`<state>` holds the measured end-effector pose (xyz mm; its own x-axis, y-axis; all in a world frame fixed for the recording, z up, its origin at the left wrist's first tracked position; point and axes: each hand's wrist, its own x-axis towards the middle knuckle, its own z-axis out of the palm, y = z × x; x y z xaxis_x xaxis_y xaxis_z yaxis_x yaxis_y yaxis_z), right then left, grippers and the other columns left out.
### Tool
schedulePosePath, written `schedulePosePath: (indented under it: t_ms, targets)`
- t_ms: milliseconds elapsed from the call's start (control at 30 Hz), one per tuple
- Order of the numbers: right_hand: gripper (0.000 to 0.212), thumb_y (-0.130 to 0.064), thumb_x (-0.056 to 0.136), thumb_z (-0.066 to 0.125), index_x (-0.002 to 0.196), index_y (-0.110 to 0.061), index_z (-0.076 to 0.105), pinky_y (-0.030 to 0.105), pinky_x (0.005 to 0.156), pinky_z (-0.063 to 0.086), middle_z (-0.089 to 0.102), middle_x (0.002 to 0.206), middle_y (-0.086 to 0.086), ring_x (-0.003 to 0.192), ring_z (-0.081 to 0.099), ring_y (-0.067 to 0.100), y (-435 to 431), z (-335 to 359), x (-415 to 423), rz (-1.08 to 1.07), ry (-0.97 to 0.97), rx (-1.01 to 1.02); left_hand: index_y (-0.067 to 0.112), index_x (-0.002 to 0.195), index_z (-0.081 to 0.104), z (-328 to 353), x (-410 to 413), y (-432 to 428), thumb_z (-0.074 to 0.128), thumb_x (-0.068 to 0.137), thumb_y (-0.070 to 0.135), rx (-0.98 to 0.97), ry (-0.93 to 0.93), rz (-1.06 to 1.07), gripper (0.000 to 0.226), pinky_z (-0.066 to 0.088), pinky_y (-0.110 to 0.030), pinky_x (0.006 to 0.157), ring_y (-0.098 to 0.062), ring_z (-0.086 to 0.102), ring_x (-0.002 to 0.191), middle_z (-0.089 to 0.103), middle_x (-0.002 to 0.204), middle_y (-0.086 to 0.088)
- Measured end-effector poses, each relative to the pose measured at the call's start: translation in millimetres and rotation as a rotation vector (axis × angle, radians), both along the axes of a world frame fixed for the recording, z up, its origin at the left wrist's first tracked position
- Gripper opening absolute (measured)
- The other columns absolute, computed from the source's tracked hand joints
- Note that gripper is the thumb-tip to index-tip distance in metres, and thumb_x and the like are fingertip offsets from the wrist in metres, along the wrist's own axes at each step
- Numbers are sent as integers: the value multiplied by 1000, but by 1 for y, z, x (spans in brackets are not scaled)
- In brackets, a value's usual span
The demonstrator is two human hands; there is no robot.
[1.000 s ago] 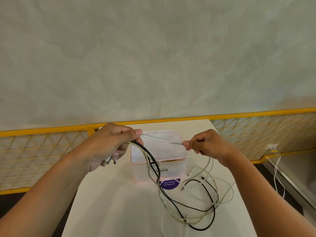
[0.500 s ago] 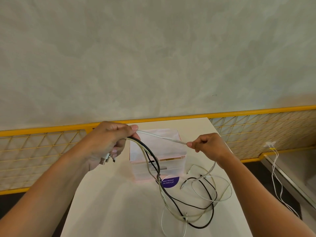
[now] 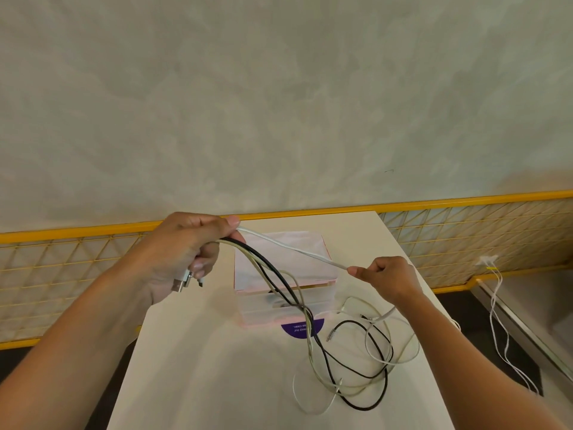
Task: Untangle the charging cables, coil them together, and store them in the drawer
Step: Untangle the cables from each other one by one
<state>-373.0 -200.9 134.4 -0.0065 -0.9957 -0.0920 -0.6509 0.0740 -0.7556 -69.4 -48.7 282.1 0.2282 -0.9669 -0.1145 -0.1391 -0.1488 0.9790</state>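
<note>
The left hand (image 3: pixel 183 252) grips a bundle of thin charging cables (image 3: pixel 305 308), one black, at least two white. One white strand (image 3: pixel 291 248) runs taut, slanting down rightward over the translucent pink drawer box (image 3: pixel 313 271) to the pinching right hand (image 3: pixel 387 280). The loops lie on the white table (image 3: pixel 201 367).

Counts: 1 translucent pink-edged plastic drawer box (image 3: pixel 310 274), under it 1 white rectangular table (image 3: pixel 217 367). Front of box: 1 round purple sticker (image 3: pixel 291 328), 1 thin black cable (image 3: pixel 255 252), at least 2 pale white/cream cables (image 3: pixel 294 249); the tangle hides the exact count. Above box: left hand (image 3: pixel 183 252), right hand (image 3: pixel 387 280). Far right of box: 2 thin white hanging wires (image 3: pixel 492 305).
</note>
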Motion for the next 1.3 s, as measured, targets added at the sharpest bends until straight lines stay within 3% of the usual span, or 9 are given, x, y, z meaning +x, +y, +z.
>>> schedulePosePath:
  t_ms: [300, 433, 600, 733, 833, 933, 1033, 1167, 1300]
  targets:
    - [46, -47, 77, 82, 60, -10, 63, 26, 56, 39, 63, 64, 2, 61, 50, 15, 6, -8, -11, 13, -92, 67, -2, 84, 70, 7, 6, 2, 62, 92, 29, -13, 23, 15, 33, 30, -21, 42, -16, 24, 37, 24, 41, -1]
    - [61, -56, 73, 81, 62, -1, 58, 30, 57, 40, 58, 63, 8, 63, 49, 19, 4, -12, -14, -84, -79, 58, -3, 85, 70, 5, 4, 1, 62, 92, 28, -14, 35, 9, 33, 28, -20, 42, -16, 24, 36, 24, 40, -1]
    - [62, -66, 71, 77, 59, -11, 52, 33, 58, 40, 71, 78, 17, 63, 52, 20, 3, -19, -14, -123, 2, 64, -2, 82, 70, 4, -3, -1, 64, 88, 28, -3, 70, -9, 32, 27, -18, 40, -15, 23, 35, 25, 39, 0]
    - [58, -56, 76, 80, 64, -3, 59, 31, 59, 42, 71, 82, 20, 65, 53, 20, 8, -30, -15, -68, -40, 119, 0, 80, 70, 0, -10, -1, 63, 88, 29, 7, 104, -35, 31, 26, -19, 39, -13, 22, 36, 24, 40, 1]
    - [46, -47, 84, 77, 75, -2, 70, 28, 49, 42, 68, 73, 13, 53, 50, 18, 15, -32, -13, 23, -102, 196, 2, 79, 72, -1, -13, -1, 63, 89, 30, 1, 123, -42, 31, 27, -20, 39, -14, 23, 36, 24, 41, 1]
    - [33, -37, 88, 75, 82, -4, 73, 33, 54, 52, 73, 78, 11, 49, 58, 19, 17, -32, -10, 109, -137, 255, 4, 77, 73, 0, -17, -2, 62, 92, 31, -2, 116, -60, 32, 28, -21, 40, -14, 23, 37, 26, 41, 0]
    - [26, -40, 87, 77, 97, -16, 73, 41, 75, 57, 76, 88, 5, 71, 70, 19, 15, -23, -4, 209, -73, 260, 6, 75, 74, 2, -22, -2, 61, 94, 30, -11, 108, -72, 33, 29, -21, 39, -14, 24, 36, 27, 40, 0]
    - [41, -43, 87, 75, 123, -30, 63, 32, 90, 45, 68, 109, -6, 106, 64, 16, 15, 9, 16, 244, -3, 63, 7, 74, 74, 3, -27, -4, 60, 95, 31, -20, 76, -79, 35, 29, -23, 41, -14, 25, 37, 28, 40, 0]
    - [5, -24, 91, 72, 93, -22, 76, 26, 72, 49, 75, 91, -6, 75, 67, 11, 34, 65, 43, 283, -297, -99, 10, 73, 75, 3, -30, -4, 60, 95, 33, -35, 46, -86, 35, 30, -23, 44, -15, 26, 39, 30, 41, 0]
